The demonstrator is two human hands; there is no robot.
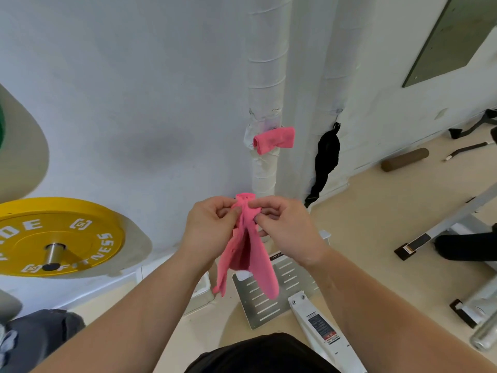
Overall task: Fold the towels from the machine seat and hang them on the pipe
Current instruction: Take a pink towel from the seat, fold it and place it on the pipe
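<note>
A pink towel [248,251] hangs in the air in front of me, its top edge bunched between both hands. My left hand [208,227] pinches the top from the left and my right hand [289,228] pinches it from the right. The cloth droops in two long flaps below my hands. Behind it a white wrapped pipe [265,84] runs up the wall. A second pink towel [273,140], folded, hangs on a fitting on that pipe, above and beyond my hands.
A yellow weight plate [53,238] on a steel peg is at the left. A slotted metal footplate [269,294] and white machine frame [320,332] lie below. A black bag [326,154] hangs right of the pipe; a brown roller [404,159] lies on the floor.
</note>
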